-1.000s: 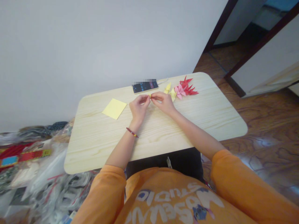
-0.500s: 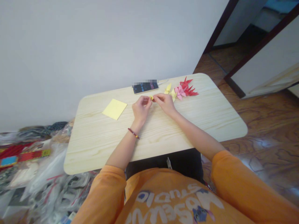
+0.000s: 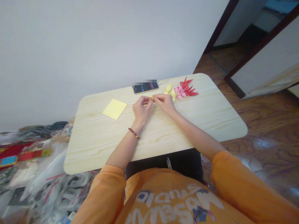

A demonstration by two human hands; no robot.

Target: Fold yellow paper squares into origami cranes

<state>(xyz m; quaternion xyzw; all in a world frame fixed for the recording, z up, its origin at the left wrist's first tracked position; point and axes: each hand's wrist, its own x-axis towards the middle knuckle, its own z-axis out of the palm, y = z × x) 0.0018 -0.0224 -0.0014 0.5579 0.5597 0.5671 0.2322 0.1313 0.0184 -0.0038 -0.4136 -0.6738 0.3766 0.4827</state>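
Phone [image 3: 145,88] near back edge of pale wood table [image 3: 210,118], plastic bags [image 3: 46,183] btm left.

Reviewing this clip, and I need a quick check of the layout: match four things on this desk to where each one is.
Things:
1. Small folded yellow paper
2. Square yellow paper sheet
3. Smartphone
4. Red paper cranes

Places:
A. On the light wood tabletop, right of the hands, beyond the pink folded paper
B. Near the far table edge, just beyond the hands
C. Pinched between the left hand and right hand
D. Lying flat on the table, left of the hands

Pairs: 1-C, 2-D, 3-B, 4-A
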